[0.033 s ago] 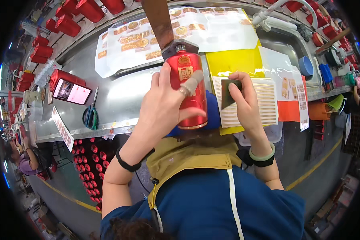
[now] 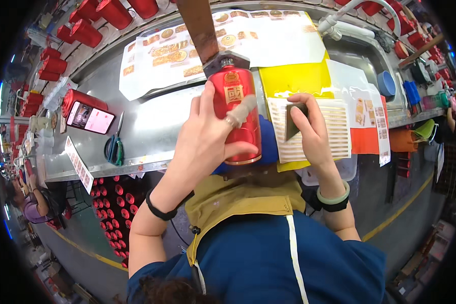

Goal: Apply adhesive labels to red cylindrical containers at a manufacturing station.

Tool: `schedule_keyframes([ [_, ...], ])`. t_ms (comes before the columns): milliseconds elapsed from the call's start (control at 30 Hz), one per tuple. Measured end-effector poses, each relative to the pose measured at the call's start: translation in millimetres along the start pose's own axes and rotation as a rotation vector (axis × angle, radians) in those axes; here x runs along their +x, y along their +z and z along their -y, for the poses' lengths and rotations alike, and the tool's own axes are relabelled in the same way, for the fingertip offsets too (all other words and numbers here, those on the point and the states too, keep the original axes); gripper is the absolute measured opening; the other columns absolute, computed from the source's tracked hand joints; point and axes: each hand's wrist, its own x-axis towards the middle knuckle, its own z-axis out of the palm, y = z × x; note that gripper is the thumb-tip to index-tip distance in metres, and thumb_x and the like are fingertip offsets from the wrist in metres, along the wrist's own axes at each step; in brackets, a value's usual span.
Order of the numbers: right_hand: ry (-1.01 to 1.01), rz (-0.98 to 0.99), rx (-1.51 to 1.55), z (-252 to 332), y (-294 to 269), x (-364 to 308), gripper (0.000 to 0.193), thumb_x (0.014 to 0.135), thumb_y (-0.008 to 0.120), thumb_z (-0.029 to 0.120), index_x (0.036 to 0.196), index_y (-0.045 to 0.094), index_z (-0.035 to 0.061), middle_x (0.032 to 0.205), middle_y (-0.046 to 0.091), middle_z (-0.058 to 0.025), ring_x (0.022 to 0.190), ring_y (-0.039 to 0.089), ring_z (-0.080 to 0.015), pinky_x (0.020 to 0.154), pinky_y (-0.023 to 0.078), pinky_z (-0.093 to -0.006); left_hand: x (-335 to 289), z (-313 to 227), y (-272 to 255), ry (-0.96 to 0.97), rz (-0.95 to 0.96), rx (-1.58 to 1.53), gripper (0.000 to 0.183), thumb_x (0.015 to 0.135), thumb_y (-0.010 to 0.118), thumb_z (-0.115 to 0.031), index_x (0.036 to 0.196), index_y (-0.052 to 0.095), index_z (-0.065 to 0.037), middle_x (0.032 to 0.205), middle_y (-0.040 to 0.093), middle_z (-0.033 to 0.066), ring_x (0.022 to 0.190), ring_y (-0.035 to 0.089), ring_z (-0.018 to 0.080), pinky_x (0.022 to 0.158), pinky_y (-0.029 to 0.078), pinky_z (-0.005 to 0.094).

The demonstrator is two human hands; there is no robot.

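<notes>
A glossy red bottle with gold decals lies on a blue support, its neck at a dark metal holder. My left hand is wrapped over the bottle's left side. Its thumb lies across the lower part, and a pale finger cover on one finger rests over the gold label. My right hand pinches a small dark, flat scraper-like piece between thumb and fingers. Just beneath that hand lies a white sheet of gold strips, on a yellow sheet.
White sheets with gold decals spread behind the bottle. On the left are a phone, a red container and scissors. A brown post rises at the holder. Rightward stand a tap, a sink and a blue cup.
The dark flat piece in my right hand has turned slightly and shows a narrower face. My left hand stays on the bottle.
</notes>
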Motion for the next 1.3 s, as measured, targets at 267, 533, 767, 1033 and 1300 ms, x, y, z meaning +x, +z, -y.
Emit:
schedule_keyframes([
  [267,-0.072,0.191,-0.675,17.5,-40.6,54.9,0.019,0.099,0.072,0.018,0.100,0.066,0.0006,0.085,0.057,-0.0082,0.074,0.055,-0.0184,0.070,0.045,-0.0317,-27.9,1.6,6.8,0.022,0.071,-0.335,0.066,0.077,0.086,-0.047,0.138,0.071,-0.027,0.170,0.007,0.0362,0.151,0.030,0.0543,0.121,0.034,0.0545],
  [533,-0.482,0.408,-1.073,-38.3,-22.2,180.5,0.032,0.092,0.061,0.003,0.123,0.068,0.0008,0.119,0.070,-0.0203,0.109,0.067,-0.0387,0.098,0.053,-0.0479,-40.5,4.3,21.0,-0.171,-0.157,-0.567,0.068,0.101,0.063,-0.044,0.159,0.048,-0.012,0.172,0.017,0.0282,0.154,0.030,0.0474,0.124,0.027,0.0504],
  [767,-0.112,0.591,-1.409,-12.9,38.4,247.1,0.036,0.094,0.055,0.007,0.125,0.073,0.0080,0.127,0.072,-0.0159,0.116,0.069,-0.0360,0.095,0.056,-0.0481,-42.8,4.9,23.3,-0.209,-0.205,-0.601,0.065,0.105,0.060,-0.043,0.157,0.049,-0.005,0.172,0.021,0.0255,0.155,0.029,0.0440,0.125,0.027,0.0493],
  [1033,-0.477,0.593,-1.270,-23.2,116.6,304.9,0.033,0.093,0.065,0.018,0.124,0.074,0.0138,0.118,0.075,-0.0187,0.113,0.071,-0.0371,0.092,0.057,-0.0515,-43.0,14.1,27.0,-0.243,-0.267,-0.667,0.059,0.102,0.065,-0.032,0.152,0.054,-0.004,0.169,0.029,0.0247,0.152,0.035,0.0433,0.123,0.030,0.0502],
  [1300,-0.415,0.588,-1.184,-47.5,142.3,342.1,0.036,0.088,0.070,0.031,0.112,0.078,0.0048,0.112,0.076,-0.0229,0.106,0.073,-0.0400,0.088,0.058,-0.0503,-51.0,27.5,26.6,-0.323,-0.292,-0.732,0.055,0.104,0.063,-0.031,0.147,0.056,0.002,0.170,0.028,0.0229,0.153,0.034,0.0416,0.122,0.035,0.0506],
])
